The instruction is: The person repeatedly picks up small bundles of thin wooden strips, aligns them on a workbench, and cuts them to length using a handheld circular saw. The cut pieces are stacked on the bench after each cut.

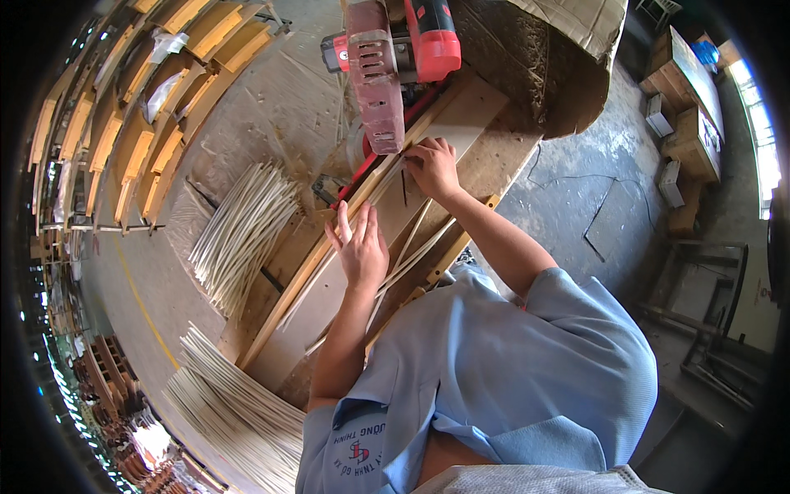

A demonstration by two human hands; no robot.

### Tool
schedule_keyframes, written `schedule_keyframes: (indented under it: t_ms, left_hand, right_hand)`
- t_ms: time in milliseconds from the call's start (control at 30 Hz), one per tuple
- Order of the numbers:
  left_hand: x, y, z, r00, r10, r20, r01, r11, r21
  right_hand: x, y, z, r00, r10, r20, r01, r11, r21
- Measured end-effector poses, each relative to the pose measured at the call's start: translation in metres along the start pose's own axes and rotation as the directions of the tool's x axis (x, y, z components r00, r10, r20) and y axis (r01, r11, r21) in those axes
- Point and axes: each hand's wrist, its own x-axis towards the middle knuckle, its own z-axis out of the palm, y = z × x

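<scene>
My left hand [360, 247] lies with its fingers stretched out over a long wooden fence [317, 255] on the saw bench. Further along the fence, my right hand [432, 170] has bent fingers drawn together close beside the blade guard; what they hold, if anything, is hidden. A red and black mitre saw [432, 41] with a dusty reddish guard [377, 90] stands over the fence, just left of the right hand. Thin pale strips [407, 265] lie loose on the bench between my arms and near my left forearm.
Left of the bench lies a bundle of pale thin rods [247, 230], with a larger bundle [234, 407] nearer me. A big cardboard box [568, 66] stands beyond the right hand. Curved wooden parts [152, 107] fill a rack at far left. Wooden boxes [691, 148] stand at far right.
</scene>
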Motion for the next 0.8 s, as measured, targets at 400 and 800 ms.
schedule_keyframes:
  t_ms: [400, 800]
  left_hand:
    - [0.004, 0.004, -0.003, 0.995, -0.003, 0.099, 0.002, 1.0, 0.007]
    - [0.007, 0.01, -0.003, 0.989, -0.033, 0.144, 0.028, 0.999, 0.04]
  right_hand:
    - [0.006, -0.005, 0.001, 0.993, 0.083, 0.079, -0.08, 0.996, -0.038]
    - [0.005, 0.001, -0.02, 0.992, -0.026, 0.125, 0.01, 0.992, 0.128]
